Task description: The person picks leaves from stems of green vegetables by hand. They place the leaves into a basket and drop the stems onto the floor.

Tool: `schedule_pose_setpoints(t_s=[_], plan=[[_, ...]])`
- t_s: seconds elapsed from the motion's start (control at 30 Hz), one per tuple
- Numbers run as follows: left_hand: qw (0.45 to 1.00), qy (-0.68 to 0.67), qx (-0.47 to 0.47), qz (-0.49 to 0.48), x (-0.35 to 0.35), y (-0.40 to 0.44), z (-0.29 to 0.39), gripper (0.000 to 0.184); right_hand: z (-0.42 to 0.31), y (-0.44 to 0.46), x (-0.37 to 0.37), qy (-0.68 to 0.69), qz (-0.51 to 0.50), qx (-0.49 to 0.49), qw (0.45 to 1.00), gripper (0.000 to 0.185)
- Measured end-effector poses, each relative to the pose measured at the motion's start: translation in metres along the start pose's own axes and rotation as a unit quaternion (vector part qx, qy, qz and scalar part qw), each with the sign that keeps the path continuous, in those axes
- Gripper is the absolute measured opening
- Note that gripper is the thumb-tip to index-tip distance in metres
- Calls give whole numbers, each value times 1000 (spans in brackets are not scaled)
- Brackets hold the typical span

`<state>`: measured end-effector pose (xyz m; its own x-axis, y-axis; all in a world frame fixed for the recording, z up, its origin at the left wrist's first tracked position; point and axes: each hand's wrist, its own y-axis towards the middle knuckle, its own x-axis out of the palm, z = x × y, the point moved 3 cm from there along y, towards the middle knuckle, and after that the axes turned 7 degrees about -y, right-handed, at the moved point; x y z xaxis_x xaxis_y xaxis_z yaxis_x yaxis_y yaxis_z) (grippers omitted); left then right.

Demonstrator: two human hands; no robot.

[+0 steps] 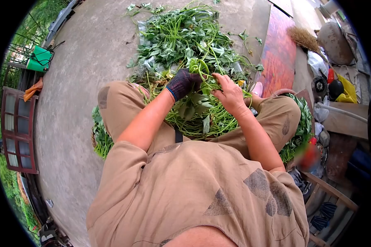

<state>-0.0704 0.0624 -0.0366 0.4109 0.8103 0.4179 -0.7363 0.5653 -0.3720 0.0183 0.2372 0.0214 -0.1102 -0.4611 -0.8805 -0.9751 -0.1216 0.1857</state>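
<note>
Leafy stems point(199, 68) lie between the gloved left hand point(184, 84), clamped around them, and right hand point(231, 95), pinching them.

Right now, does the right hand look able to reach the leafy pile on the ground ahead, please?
Probably yes: the right hand has its fingers on stems gripped by the gloved left hand, but the leafy pile lies just beyond, with nothing solid seen between.

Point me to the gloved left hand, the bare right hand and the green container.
Gloved left hand point(184, 85): head view, back of the glove.
Bare right hand point(233, 95): head view, back of the hand.
Green container point(38, 59): head view, side wall.
</note>
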Motion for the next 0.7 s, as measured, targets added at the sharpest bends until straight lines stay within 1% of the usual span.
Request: schedule_pose_setpoints(t_s=[0.03, 0.07, 0.1, 0.13, 0.17, 0.2, 0.23, 0.3, 0.33, 0.4, 0.43, 0.5, 0.53, 0.6, 0.63, 0.67, 0.7], plan=[[999, 35, 5, 19, 3, -5, 8, 17, 1, 1, -1, 45, 8, 14, 999, 50], [999, 6, 38, 30, 8, -9, 13, 18, 3, 1, -2, 91, 15, 28, 995, 47], [998, 16, 51, 33, 12, -10, 16, 19, 4, 1, -3, 136, 22, 41, 990, 43], [997, 27, 63, 38, 15, -10, 18, 20, 3, 1, -4, 173, 42, 51, 983, 34], [996, 38, 75, 42, 18, -12, 21, 22, 3, 1, -3, 198, 41, 58, 978, 33], [993, 70, 88, 26, 25, -16, 28, 21, 2, 0, -2, 223, 39, 65, 972, 31], [995, 60, 83, 22, 24, -15, 26, 22, 2, -1, -1, 248, 39, 72, 965, 30], [996, 42, 73, 14, 20, -12, 19, 23, -1, -3, -3, 285, -5, 85, 955, 28], [997, 4, 71, 11, 19, -12, 19, 22, -5, -4, -7, 307, -17, 87, 948, 29], [996, -56, 61, 33, 13, -8, 14, 24, -4, -5, -6, 352, -61, 92, 929, 30], [994, -85, 55, 44, 10, -5, 10, 25, -4, -7, -3, 375, -66, 92, 920, 30], [990, -138, 36, -4, 4, -2, 5, 28, -5, -9, 1, 418, -75, 94, 900, 30], [985, -170, 26, -31, 3, -1, 2, 28, -5, -9, 2, 447, -84, 112, 884, 27], [972, -220, 4, -81, 5, -1, -2, 28, -6, -8, -1, 440, -128, 137, 878, 27], [978, -197, 0, -65, 6, -1, -2, 27, -6, -8, -3, 437, -150, 149, 874, 27], [983, -174, -3, -49, 6, -2, -1, 25, -4, -7, -5, 421, -164, 139, 881, 26], [988, -152, -5, -32, 7, -3, 0, 24, 1, -8, -3, 433, -155, 139, 877, 26]])
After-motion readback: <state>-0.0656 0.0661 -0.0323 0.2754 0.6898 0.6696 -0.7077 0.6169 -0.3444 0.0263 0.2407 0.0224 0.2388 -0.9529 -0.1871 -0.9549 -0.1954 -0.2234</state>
